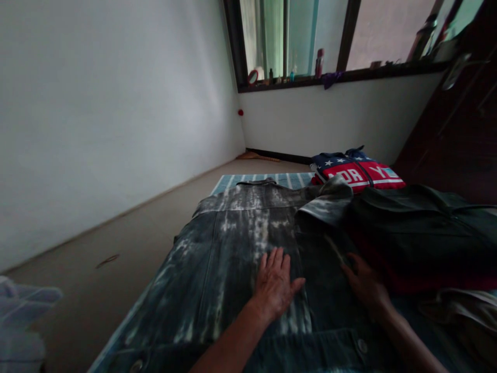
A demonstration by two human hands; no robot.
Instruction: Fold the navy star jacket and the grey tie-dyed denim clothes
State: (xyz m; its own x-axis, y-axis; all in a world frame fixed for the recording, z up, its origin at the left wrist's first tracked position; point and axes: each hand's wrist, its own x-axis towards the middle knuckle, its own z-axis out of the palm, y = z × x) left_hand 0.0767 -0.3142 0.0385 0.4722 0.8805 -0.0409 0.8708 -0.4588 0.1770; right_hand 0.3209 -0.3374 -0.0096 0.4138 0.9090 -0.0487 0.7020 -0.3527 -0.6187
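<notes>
A dark denim jacket (233,233) with pale tie-dye streaks lies spread back side up, its collar at the far end and its buttoned waistband towards me. My left hand (274,285) rests flat on the middle of its back, fingers stretched out. To the right, my right hand (365,285) is closed at the folded edge of the jacket's side, near the sleeve; its fingers are dim and partly hidden. One sleeve (328,204) is bent over at the far right of the jacket.
Folded dark clothing (423,228) is stacked at the right, with a red and blue starred garment (357,171) behind it. A striped blue sheet (293,180) lies beneath. A light crumpled cloth (466,305) sits near right. Bottles stand on the windowsill (291,83); translucent plastic (23,311) is at lower left.
</notes>
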